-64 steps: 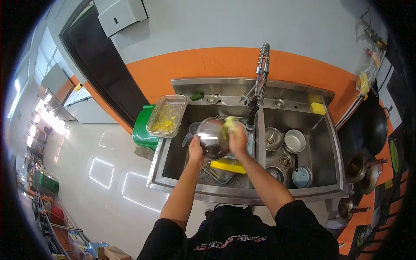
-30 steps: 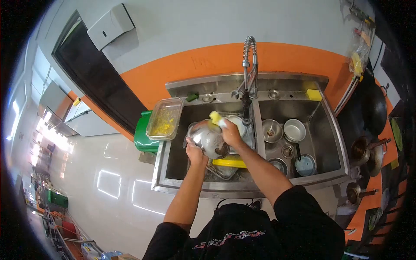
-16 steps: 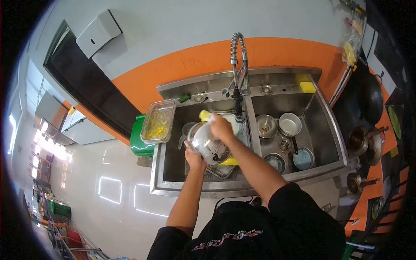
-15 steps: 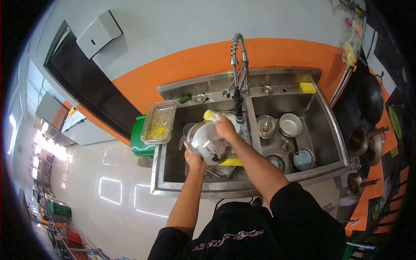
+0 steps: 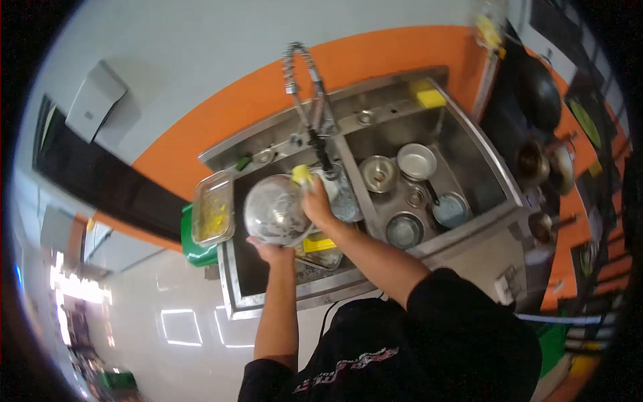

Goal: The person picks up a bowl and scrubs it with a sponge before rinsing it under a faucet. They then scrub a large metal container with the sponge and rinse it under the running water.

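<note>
My left hand grips the lower rim of a round metal bowl, tilted over the left basin. White suds streak the bowl's surface. My right hand is closed around a yellow sponge at the bowl's upper right edge; suds cover its fingers. Beneath the hands, a yellow object lies in the left basin beside a metal tray, partly hidden by the bowl and my right arm. Behind my right hand hangs the black spray head of the tap.
A clear container with yellow scraps rests at the sink's left edge, above a green bin. Several pots, including a light saucepan, stand in the right basin. Another yellow sponge sits on the back ledge.
The view has turned and shifted. The bowl has tipped, showing more of its sudsy surface, and the sponge in my right hand is now at its upper right edge.
</note>
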A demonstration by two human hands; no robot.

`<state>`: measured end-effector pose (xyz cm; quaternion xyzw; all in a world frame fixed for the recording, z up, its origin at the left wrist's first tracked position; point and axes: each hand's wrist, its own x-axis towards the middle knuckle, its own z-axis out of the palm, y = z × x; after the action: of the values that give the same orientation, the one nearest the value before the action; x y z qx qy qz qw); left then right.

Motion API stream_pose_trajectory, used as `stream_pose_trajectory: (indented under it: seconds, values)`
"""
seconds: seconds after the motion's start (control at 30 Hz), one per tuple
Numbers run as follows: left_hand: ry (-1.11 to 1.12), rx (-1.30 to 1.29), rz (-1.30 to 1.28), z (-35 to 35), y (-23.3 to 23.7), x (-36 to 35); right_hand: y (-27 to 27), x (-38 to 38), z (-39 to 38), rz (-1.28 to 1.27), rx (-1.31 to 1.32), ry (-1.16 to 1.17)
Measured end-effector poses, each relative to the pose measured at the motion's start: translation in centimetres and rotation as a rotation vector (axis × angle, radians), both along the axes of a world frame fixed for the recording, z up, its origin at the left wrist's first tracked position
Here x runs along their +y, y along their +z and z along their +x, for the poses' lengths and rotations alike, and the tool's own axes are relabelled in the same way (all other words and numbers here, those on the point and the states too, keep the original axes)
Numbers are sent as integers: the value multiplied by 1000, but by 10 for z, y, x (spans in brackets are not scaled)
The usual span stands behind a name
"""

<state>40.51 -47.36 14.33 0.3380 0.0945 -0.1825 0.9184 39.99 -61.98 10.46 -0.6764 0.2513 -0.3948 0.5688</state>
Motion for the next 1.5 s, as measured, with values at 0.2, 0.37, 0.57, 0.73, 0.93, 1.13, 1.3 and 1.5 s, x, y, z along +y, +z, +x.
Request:
stream_pose_trajectory:
  seconds: [0.2,0.37,0.57,0.73,0.93,1.13,1.3,1.5]
  values:
    - [-336,-111,-73,34,-19,22,44,5,-50,1230,-470,392]
    - [-449,50,-13,60,-28,41,6,3,-71,1227,-528,712]
    - [-825,37,313,59,-6,37,23,-1,-113,-244,-26,582]
    - [-866,18,436,34,1,21,1,17,-130,-790,407,705]
    - [-749,47,563,18,-43,45,5,14,-118,-611,432,916]
    - [-584,-196,711,-24,-47,40,-27,7,-72,-462,623,722]
    - [-259,-485,1032,-45,-23,31,-17,51,-52,-369,374,687]
    - [238,-1339,1346,-8,3,64,60,24,-61,-447,-8,183]
